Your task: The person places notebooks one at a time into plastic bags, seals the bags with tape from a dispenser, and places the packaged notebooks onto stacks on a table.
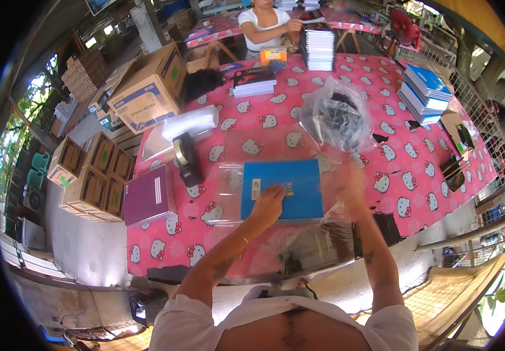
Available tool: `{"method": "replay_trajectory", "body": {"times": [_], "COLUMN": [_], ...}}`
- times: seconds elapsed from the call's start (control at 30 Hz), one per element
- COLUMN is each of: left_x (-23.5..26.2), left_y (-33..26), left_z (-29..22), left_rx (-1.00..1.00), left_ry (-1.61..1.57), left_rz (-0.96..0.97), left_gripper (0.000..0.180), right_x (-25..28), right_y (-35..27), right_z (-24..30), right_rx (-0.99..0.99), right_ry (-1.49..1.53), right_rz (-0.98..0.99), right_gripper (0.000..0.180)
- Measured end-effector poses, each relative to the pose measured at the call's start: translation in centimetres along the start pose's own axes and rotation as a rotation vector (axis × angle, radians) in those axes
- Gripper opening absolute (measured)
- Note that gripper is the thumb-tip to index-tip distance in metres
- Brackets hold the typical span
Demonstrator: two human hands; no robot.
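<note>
A blue spiral notebook (305,184) lies in front of me on the table, its coil edge toward me. Clear plastic film (232,199) spreads around the notebook and past its sides. My left hand (270,203) rests on the cover with its fingers laid flat. At the notebook's right side, over the film, my right hand (351,184) is smeared by motion, so its fingers cannot be made out. To the left stand a black tape dispenser (188,164) and a stack of purple notebooks (147,196).
The table (240,124) has a pink patterned cover. Beyond the film sits a clear bag of black coils (337,117); blue notebooks (422,90) stand at right. A large carton (150,90) is at left. Across the table, a person (264,29) handles a tall notebook stack (319,50).
</note>
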State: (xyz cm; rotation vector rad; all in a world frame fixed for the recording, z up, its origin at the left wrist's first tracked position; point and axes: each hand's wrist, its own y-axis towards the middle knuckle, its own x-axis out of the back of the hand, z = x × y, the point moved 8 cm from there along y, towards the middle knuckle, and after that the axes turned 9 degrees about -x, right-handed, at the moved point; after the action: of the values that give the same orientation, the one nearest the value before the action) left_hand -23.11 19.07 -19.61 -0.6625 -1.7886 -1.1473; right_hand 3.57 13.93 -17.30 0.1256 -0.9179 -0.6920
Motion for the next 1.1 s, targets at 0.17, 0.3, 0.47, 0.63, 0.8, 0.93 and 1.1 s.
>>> {"method": "replay_trajectory", "body": {"times": [0.17, 0.3, 0.47, 0.63, 0.8, 0.93, 1.1], "left_x": [0.0, 4.9, 12.3, 13.7, 9.3, 6.7, 16.4], "left_y": [1.5, -1.8, -13.0, -16.4, -13.8, -21.5, -11.8], "left_z": [-1.3, -1.1, 17.0, 29.5, 25.4, 26.4, 21.0], "left_rx": [-0.019, 0.105, 0.622, 1.084, 1.137, 1.137, 1.022], "left_ry": [-0.078, 0.111, 0.199, -0.545, -0.959, -1.317, 0.184], "left_rz": [0.039, -0.097, -0.399, -0.761, -0.917, -1.022, -0.251], "left_gripper": [0.035, 0.035, 0.016, 0.016, 0.013, 0.010, 0.026], "right_x": [-3.2, -3.8, -4.3, -4.6, -3.6, -4.6, -3.5], "right_y": [-8.7, -8.6, -8.8, -8.8, -8.4, -8.9, -8.3], "right_z": [14.1, 12.2, 12.9, 13.8, 12.3, 14.2, 11.7], "right_rx": [0.553, 0.394, 0.408, 0.356, 0.323, 0.452, 0.434], "right_ry": [-0.390, -0.369, -0.357, -0.363, -0.418, -0.335, -0.347], "right_rz": [0.449, 0.589, 0.573, 0.643, 0.581, 0.583, 0.530], "right_gripper": [0.076, 0.077, 0.078, 0.076, 0.080, 0.080, 0.075]}}
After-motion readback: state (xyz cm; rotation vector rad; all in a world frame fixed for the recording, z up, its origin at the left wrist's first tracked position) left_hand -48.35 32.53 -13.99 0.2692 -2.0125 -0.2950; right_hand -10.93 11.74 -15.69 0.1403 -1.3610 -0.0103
